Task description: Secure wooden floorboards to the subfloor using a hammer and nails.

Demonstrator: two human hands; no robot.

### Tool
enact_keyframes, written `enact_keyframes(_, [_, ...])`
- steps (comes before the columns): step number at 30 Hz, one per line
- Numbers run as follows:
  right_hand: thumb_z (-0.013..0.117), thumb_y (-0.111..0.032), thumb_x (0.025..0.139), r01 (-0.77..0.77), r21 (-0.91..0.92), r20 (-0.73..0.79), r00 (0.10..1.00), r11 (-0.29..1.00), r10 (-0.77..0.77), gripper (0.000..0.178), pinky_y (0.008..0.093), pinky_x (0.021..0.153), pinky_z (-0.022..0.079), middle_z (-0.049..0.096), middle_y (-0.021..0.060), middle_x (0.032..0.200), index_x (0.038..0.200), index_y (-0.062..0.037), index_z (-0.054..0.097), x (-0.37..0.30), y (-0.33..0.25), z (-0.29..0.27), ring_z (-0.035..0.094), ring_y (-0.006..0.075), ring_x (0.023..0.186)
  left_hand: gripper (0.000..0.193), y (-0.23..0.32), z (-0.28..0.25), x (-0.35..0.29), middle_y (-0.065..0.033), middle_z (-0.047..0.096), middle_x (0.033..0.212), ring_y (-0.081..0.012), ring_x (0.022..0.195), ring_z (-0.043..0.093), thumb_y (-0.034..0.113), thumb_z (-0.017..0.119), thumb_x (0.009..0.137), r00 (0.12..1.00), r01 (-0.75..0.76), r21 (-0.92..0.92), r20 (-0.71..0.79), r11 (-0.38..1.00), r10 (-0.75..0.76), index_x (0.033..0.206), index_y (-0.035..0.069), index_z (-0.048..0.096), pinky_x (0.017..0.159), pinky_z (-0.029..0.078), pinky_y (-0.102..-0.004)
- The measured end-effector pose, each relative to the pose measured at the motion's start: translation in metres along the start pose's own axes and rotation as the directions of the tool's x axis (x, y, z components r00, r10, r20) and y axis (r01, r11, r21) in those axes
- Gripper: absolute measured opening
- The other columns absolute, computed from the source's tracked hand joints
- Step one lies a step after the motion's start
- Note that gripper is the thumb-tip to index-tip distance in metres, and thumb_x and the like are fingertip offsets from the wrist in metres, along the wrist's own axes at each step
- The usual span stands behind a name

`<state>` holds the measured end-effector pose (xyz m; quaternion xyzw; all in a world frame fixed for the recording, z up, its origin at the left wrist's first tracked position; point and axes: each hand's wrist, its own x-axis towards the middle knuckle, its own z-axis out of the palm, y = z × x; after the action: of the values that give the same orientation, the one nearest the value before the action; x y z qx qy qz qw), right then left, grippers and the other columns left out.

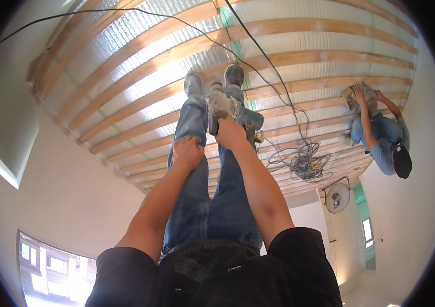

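Observation:
My right hand [231, 134] is closed round the handle of a dusty power tool [223, 106] with a blue-grey cylindrical part on its right side. Pale dust coats the body, and its exact kind is unclear. The tool is low down, in front of my right shin and close to my shoes. My left hand [188, 152] rests on my left leg near the knee, holding nothing, its fingers draped over the jeans. Beneath the tool run wooden battens [273, 60] laid over silvery foil sheeting [168, 33].
At the right a co-worker [389, 140] in a dark cap crouches, both hands at a boxy object [351, 98]. Tangled cables [307, 163] lie right of my legs, near a round fan [337, 198]. A black cord [263, 51] crosses the battens. A wall [81, 189] bounds the left.

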<state>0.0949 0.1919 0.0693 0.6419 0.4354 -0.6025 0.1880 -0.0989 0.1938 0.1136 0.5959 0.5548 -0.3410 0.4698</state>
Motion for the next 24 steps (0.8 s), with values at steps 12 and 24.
enact_keyframes(12, [0.066, -0.018, 0.086, 0.001, 0.085, -0.054, 0.999, 0.996, 0.004, 0.03, 0.0534, 0.086, 0.057, 0.072, 0.0292, 0.095, 0.108, 0.0014, 0.062, -0.099, -0.044, -0.086, 0.071, 0.0467, 0.094, 0.034, 0.037, -0.028, 0.004, -0.0113, 0.073, 0.121, -0.0306, 0.121, 0.065, 0.028, 0.061, 0.089, 0.999, 0.024, 0.019, 0.022, 1.0, -0.025, 0.117, 0.015, 0.077, 0.105, 0.048, -0.0472])
enact_keyframes(24, [0.069, -0.015, 0.087, 0.462, 0.117, -0.274, 0.866, 0.879, -0.419, 0.021, 0.0449, 0.075, 0.061, 0.077, 0.0191, 0.094, 0.101, 0.0002, 0.068, -0.128, -0.131, -0.166, 0.078, 0.0335, 0.089, 0.033, 0.081, -0.025, -0.037, -0.0181, 0.073, 0.122, -0.038, 0.116, 0.069, 0.018, 0.066, 0.09, 0.998, 0.037, -0.129, -0.036, 0.991, -0.042, 0.12, 0.008, 0.073, 0.101, 0.052, -0.0478])
